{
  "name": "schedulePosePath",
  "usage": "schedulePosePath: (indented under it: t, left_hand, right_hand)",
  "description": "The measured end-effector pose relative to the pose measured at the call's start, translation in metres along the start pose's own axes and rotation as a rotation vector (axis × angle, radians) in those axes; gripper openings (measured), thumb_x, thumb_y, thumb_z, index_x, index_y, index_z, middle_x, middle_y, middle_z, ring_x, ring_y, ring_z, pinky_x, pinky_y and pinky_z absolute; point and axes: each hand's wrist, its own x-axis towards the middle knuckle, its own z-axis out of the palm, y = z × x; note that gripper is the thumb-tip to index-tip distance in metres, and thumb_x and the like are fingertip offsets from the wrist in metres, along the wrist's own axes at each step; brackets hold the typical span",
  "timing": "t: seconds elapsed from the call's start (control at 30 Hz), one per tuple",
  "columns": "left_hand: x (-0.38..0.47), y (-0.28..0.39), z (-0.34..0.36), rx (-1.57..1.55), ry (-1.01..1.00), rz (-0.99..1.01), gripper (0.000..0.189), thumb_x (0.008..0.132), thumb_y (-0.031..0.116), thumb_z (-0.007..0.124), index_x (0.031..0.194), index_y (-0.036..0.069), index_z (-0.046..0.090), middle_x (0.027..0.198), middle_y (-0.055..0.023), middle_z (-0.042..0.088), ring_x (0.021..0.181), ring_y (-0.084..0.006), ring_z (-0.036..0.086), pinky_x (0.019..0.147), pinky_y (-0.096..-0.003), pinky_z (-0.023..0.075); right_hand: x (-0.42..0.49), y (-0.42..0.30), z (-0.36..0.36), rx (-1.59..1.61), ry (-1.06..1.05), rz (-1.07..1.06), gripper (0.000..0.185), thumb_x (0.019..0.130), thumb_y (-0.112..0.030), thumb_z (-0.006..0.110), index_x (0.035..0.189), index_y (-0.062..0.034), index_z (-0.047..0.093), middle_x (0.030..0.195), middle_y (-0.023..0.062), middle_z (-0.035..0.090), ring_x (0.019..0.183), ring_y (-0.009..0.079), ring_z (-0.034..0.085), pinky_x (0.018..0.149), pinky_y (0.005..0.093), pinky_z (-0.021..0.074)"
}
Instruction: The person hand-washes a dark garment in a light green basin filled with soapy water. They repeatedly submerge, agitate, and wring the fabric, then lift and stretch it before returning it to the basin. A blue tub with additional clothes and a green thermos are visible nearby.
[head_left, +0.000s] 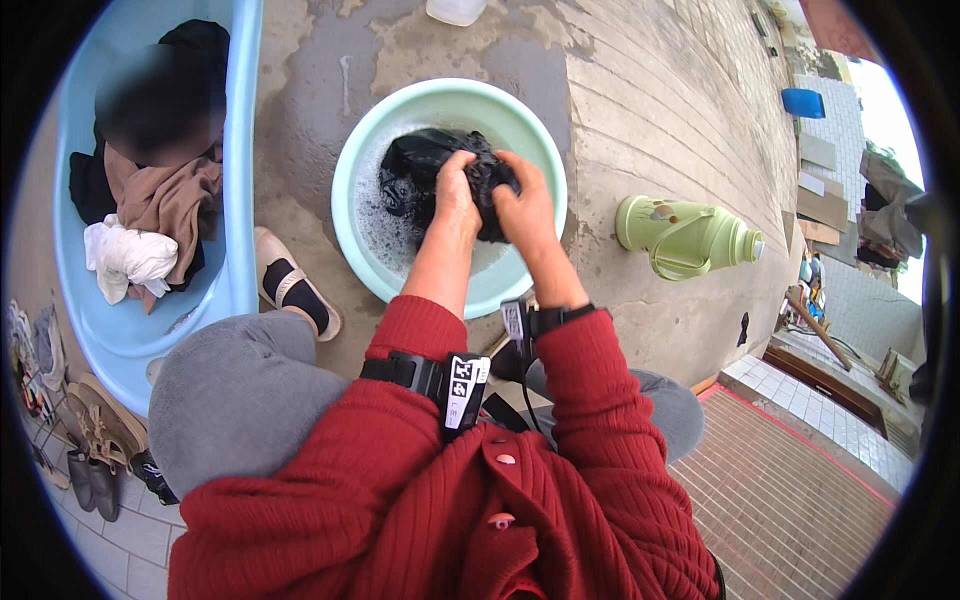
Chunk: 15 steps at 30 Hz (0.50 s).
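A round pale-green plastic basin stands on the concrete before me, holding sudsy water. In it lies a wet black garment, partly under the surface. My left hand grips a bunched part of this cloth from the left. Close beside it, my right hand has its fingers curled around the same bunch from the right. The gathered cloth shows between the two hands, over the basin's middle. Parts of the garment are hidden behind my hands and beneath the suds.
Left of the basin is a blue plastic tub with black clothing, a brown garment and a white cloth. A green thermos flask stands to the right. Wet patches mark the concrete. Shoes sit at lower left, a striped mat at lower right.
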Motion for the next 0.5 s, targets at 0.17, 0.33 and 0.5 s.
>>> schedulePosePath:
  t: [0.17, 0.33, 0.5]
  left_hand:
    - [-0.003, 0.009, -0.008, -0.052, -0.2, -0.187, 0.017, 0.078, 0.026, 0.053, 0.083, 0.01, 0.058, 0.075, -0.0053, 0.061, 0.066, -0.022, 0.059, 0.064, -0.0347, 0.0491]
    - [0.002, -0.008, -0.004, 0.084, 0.027, 0.083, 0.02, 0.081, 0.02, 0.05, 0.09, 0.004, 0.057, 0.088, -0.0082, 0.062, 0.079, -0.0217, 0.061, 0.075, -0.0359, 0.0488]
    - [0.006, 0.006, -0.022, 0.128, 0.023, 0.041, 0.063, 0.084, 0.034, 0.047, 0.132, -0.003, 0.03, 0.135, -0.0189, 0.037, 0.124, -0.0307, 0.037, 0.104, -0.0453, 0.0254]
  right_hand:
    - [-0.037, -0.014, 0.019, -0.192, 0.03, -0.132, 0.029, 0.073, -0.011, 0.057, 0.101, -0.0099, 0.06, 0.112, 0.0194, 0.054, 0.101, 0.0385, 0.053, 0.083, 0.0414, 0.0449]
    - [0.025, 0.042, 0.009, -0.052, -0.031, 0.292, 0.03, 0.082, -0.027, 0.053, 0.095, -0.0008, 0.06, 0.086, 0.023, 0.062, 0.084, 0.0398, 0.059, 0.072, 0.0403, 0.0468]
    - [0.047, 0.094, 0.01, 0.084, 0.063, 0.288, 0.04, 0.08, -0.028, 0.058, 0.11, -0.0025, 0.056, 0.1, 0.0229, 0.06, 0.095, 0.0348, 0.057, 0.083, 0.037, 0.0442]
